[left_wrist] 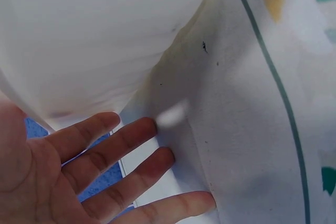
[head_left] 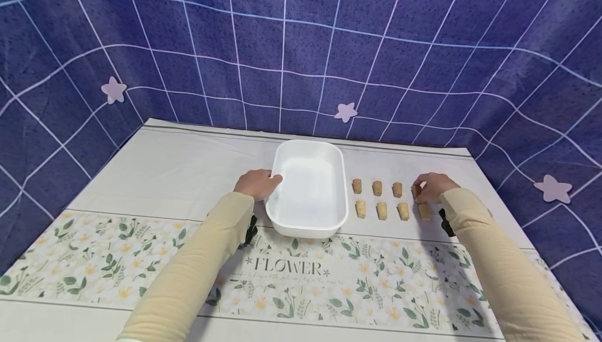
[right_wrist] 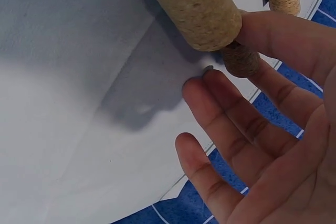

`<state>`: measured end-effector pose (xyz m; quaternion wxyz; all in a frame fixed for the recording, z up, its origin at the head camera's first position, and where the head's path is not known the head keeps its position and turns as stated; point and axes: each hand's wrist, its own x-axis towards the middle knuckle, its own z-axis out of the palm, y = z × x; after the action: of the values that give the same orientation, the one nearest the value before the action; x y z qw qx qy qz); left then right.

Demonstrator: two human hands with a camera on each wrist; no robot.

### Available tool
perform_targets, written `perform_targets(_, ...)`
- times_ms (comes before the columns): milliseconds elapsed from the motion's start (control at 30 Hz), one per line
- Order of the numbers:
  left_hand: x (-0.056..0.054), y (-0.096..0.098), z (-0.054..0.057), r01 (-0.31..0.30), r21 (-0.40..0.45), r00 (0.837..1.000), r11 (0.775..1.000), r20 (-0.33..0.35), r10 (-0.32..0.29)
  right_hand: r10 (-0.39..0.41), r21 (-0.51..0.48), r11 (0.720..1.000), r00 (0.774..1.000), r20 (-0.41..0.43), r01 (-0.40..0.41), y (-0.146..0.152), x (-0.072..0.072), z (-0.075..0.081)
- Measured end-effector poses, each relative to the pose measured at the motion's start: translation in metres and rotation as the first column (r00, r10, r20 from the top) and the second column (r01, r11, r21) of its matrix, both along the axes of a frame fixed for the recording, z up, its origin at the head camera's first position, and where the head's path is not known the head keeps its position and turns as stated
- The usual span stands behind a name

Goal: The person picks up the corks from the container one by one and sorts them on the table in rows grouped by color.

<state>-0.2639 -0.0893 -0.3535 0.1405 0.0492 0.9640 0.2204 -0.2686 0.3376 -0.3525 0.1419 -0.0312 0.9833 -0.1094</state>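
Observation:
A white rectangular tub (head_left: 308, 190) stands on the table, its inside bare. My left hand (head_left: 256, 184) holds its left rim, thumb over the edge; in the left wrist view the other fingers (left_wrist: 113, 156) spread along the outer wall (left_wrist: 89, 45). To the right, my right hand (head_left: 433, 187) pinches the far-right cork (right_wrist: 241, 61) of the back row between thumb and index finger. Its other fingers extend loosely. Just in front of that cork stands another cork (right_wrist: 194, 11), near the thumb. Whether the pinched cork touches the table is hard to tell.
Several more corks stand in two rows between the tub and my right hand, among them a back-row cork (head_left: 397, 190) and a front-row cork (head_left: 403, 211). A white tablecloth with a floral band (head_left: 301, 279) covers the table. Blue grid-patterned cloth (head_left: 305, 44) hangs behind it.

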Motion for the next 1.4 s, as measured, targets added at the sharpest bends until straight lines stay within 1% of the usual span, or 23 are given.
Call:
perform_targets(333,-0.001,0.001,-0.001,0.002,0.003,1.000,1.000,-0.002,-0.002,-0.019,-0.006,1.000,0.999,0.039,0.019,0.004,-0.001,0.000)
perform_targets(600,0.000,0.000,0.000,0.001,0.002,1.000,1.000,-0.006,-0.001,-0.041,-0.016,0.999,0.997,0.067,0.042,0.006,-0.002,0.005)
perform_targets(733,-0.001,0.000,-0.002,-0.004,0.003,1.000,1.000,-0.004,0.004,-0.023,-0.017,1.000,0.998,0.063,0.024,0.006,0.001,0.007)
perform_targets(900,-0.003,-0.001,-0.004,-0.003,-0.005,1.000,1.000,-0.005,0.003,0.032,-0.029,0.999,0.999,-0.001,-0.032,-0.001,0.008,0.015)
perform_targets(1033,-0.003,-0.002,-0.002,0.004,-0.008,1.000,1.000,0.007,-0.004,0.073,-0.037,0.996,0.995,-0.068,-0.075,-0.010,0.011,0.022)
perform_targets(1267,0.000,-0.004,0.007,0.025,0.007,0.998,1.000,0.058,-0.026,0.091,-0.064,0.993,0.983,-0.161,-0.102,-0.028,0.014,0.033)
perform_targets(1400,0.001,-0.005,0.010,0.011,0.037,0.996,0.999,0.089,-0.014,0.085,-0.073,0.992,0.978,-0.191,-0.100,-0.039,0.015,0.041)
